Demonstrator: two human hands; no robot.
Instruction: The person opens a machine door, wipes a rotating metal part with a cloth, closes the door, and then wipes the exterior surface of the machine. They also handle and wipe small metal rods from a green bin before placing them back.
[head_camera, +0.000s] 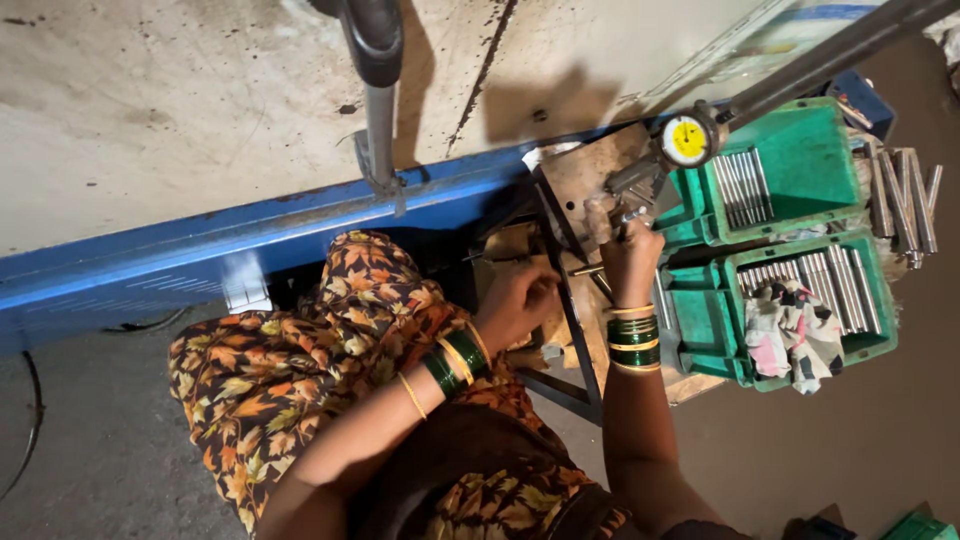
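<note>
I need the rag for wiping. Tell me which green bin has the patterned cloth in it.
The lower green bin, nearest the person, holds the patterned cloth beside its metal rods. The upper green bin, by the yellow dial gauge, holds only rods.

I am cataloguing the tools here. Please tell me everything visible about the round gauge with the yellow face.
The dial gauge is round, with a yellow face inside a pale, metal-looking rim. It sits at the end of a long dark bar that runs to the upper right, above the green bins. Grey metal parts hang below it, and the right hand reaches up to them. Its markings are too small to tell.
</note>
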